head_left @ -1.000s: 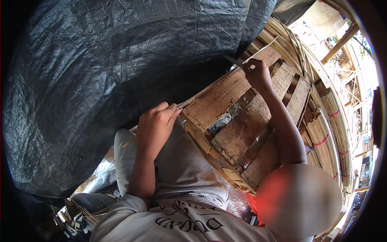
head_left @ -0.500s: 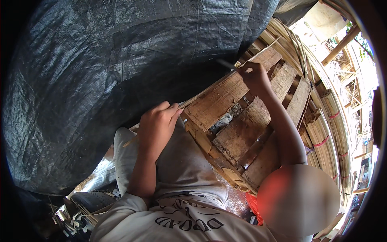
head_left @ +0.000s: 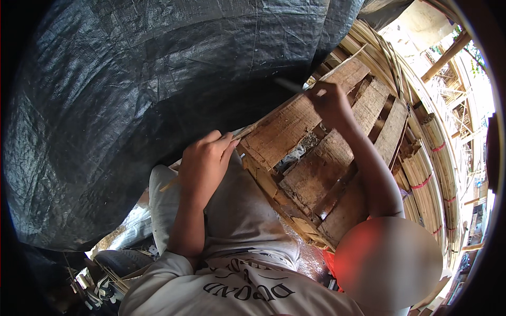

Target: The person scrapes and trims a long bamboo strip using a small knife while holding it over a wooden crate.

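Note:
A thin strip of bamboo or wood (head_left: 348, 58) slants along the far edge of the plank platform. My left hand (head_left: 204, 164) is closed round its near part, above my knee, and a short end sticks out to the left below the hand. At the upper right, my right hand (head_left: 329, 102) grips a knife, its handle hidden in the fingers. The grey knife blade (head_left: 289, 85) points left, slightly blurred, close to the strip; whether it touches the strip I cannot tell.
A platform of rough planks (head_left: 284, 129) with gaps lies right of my legs. Black plastic sheeting (head_left: 158, 68) hangs ahead and left. Bundles of long strips (head_left: 419, 176) tied with red bands lie at the right. A tyre (head_left: 118, 260) is at the lower left.
My right hand and the knife have shifted slightly left along the strip. My left hand keeps its hold in nearly the same place.

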The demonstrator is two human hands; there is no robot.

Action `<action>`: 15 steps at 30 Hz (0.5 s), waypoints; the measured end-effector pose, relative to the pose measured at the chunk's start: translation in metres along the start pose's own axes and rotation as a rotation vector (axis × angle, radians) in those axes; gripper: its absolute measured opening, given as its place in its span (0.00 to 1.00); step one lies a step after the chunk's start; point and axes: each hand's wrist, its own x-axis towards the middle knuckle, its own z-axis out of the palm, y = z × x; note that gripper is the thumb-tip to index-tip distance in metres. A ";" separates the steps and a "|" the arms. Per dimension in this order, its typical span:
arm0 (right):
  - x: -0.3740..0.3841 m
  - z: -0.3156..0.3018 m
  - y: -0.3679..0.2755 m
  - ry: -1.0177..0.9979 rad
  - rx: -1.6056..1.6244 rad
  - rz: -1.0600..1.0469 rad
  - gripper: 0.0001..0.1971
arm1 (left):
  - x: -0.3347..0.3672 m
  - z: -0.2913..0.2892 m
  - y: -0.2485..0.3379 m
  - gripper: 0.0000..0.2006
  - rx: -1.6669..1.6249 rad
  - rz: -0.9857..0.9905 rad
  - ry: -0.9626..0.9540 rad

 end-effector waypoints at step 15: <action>0.029 -0.042 0.059 0.258 -0.220 -0.147 0.12 | -0.004 0.004 0.001 0.10 -0.146 -0.011 -0.035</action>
